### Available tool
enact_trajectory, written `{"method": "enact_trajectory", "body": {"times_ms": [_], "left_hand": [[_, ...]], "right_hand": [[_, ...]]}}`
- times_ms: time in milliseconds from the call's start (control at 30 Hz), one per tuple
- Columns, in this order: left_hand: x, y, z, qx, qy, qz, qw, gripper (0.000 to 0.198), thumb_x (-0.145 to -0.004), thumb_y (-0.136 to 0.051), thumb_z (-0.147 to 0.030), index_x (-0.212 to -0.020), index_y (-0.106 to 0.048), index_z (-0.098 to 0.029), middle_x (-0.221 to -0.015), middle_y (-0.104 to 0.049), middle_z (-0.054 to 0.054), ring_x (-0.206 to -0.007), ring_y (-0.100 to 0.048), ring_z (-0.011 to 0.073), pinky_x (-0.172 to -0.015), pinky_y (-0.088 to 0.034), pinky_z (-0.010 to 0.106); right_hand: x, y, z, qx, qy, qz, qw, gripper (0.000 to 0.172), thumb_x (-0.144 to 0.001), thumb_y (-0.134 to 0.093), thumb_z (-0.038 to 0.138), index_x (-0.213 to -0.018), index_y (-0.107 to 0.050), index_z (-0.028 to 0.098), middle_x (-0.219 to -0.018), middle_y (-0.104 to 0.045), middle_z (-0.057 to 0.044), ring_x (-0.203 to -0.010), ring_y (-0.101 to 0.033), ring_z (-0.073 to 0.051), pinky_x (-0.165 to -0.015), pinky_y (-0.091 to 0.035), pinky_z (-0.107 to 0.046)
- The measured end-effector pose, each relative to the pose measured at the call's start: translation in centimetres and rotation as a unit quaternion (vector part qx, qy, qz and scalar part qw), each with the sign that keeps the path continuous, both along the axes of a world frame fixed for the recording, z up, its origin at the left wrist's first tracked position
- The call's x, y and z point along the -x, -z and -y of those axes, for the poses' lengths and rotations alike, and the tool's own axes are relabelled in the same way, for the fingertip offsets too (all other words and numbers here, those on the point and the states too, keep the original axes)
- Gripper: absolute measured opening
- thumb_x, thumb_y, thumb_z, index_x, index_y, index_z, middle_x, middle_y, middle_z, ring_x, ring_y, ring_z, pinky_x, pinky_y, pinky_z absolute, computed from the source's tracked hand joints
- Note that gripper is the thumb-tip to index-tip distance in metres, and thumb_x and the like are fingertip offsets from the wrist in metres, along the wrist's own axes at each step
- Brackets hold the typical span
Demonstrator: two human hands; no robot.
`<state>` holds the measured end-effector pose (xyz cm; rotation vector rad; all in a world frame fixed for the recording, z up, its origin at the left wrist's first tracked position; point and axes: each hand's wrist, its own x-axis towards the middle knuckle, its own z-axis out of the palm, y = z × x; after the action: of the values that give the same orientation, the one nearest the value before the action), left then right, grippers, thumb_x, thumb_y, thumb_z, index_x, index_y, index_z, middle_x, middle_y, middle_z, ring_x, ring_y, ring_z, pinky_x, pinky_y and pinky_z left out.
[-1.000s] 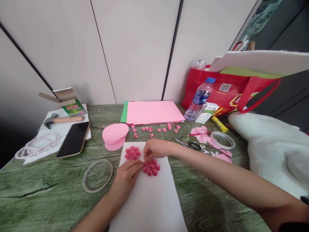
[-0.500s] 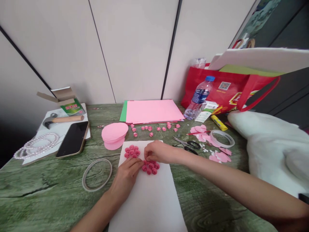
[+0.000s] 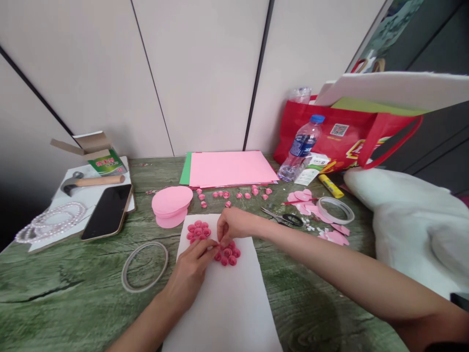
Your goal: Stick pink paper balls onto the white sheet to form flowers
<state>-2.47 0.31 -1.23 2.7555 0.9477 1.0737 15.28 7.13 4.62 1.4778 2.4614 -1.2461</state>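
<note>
A white board (image 3: 227,308) lies in front of me with two clusters of rolled pink paper flowers on it. The left cluster (image 3: 198,230) stands near the board's far corner. Beside it, the right cluster (image 3: 229,254) is partly covered by my hands. My right hand (image 3: 232,227) is closed in a pinch just above this cluster. Its fingertips meet those of my left hand (image 3: 194,264), which is bent low over the board with thumb and fingers drawn together. Whatever sits between the fingertips is too small or hidden to make out.
Loose paper flowers (image 3: 239,195) lie beyond the board, before stacked pink sheets (image 3: 234,168). Pink ovals (image 3: 172,200), a tape roll (image 3: 126,274), a phone (image 3: 108,210) and a hammer (image 3: 98,181) are left; scissors (image 3: 291,219), paper scraps (image 3: 304,196) and a bottle (image 3: 302,146) right.
My right hand has shifted slightly left and its fingertips now meet my left hand's fingertips. The whole view has moved a little.
</note>
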Motion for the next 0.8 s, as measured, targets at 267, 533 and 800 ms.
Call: {"method": "enact_trajectory", "body": {"times_ms": [267,533,800], "left_hand": [[0.1,0.0,0.0,0.021,-0.016,0.021,0.999,0.032,-0.088,-0.037,-0.008,-0.099,-0.064,-0.02,-0.093,-0.068,0.004,-0.084,-0.066,0.0139,-0.071,-0.056,0.024],[0.2,0.4,0.0,0.013,-0.022,0.048,0.999,0.025,-0.09,-0.043,-0.013,-0.09,-0.067,-0.018,-0.087,-0.068,0.005,-0.078,-0.067,0.0129,-0.066,-0.056,0.021],[0.2,0.2,-0.1,0.024,-0.022,0.067,0.997,0.022,-0.089,-0.046,-0.014,-0.089,-0.068,-0.016,-0.086,-0.069,0.005,-0.077,-0.067,0.0138,-0.067,-0.056,0.023]], "right_hand": [[-0.3,0.4,-0.6,0.011,-0.015,-0.033,0.999,0.016,-0.059,-0.077,0.02,-0.073,-0.074,0.014,-0.065,-0.071,-0.001,-0.064,-0.064,-0.014,-0.059,-0.044,-0.019],[-3.4,2.0,1.4,-0.012,0.044,-0.114,0.992,0.018,-0.066,-0.072,0.024,-0.081,-0.073,0.013,-0.073,-0.072,-0.004,-0.069,-0.064,-0.015,-0.061,-0.044,-0.021],[-2.5,2.5,1.5,-0.027,0.099,-0.069,0.992,0.014,-0.059,-0.075,0.022,-0.071,-0.073,0.016,-0.066,-0.07,-0.002,-0.066,-0.063,-0.015,-0.059,-0.043,-0.021]]}}
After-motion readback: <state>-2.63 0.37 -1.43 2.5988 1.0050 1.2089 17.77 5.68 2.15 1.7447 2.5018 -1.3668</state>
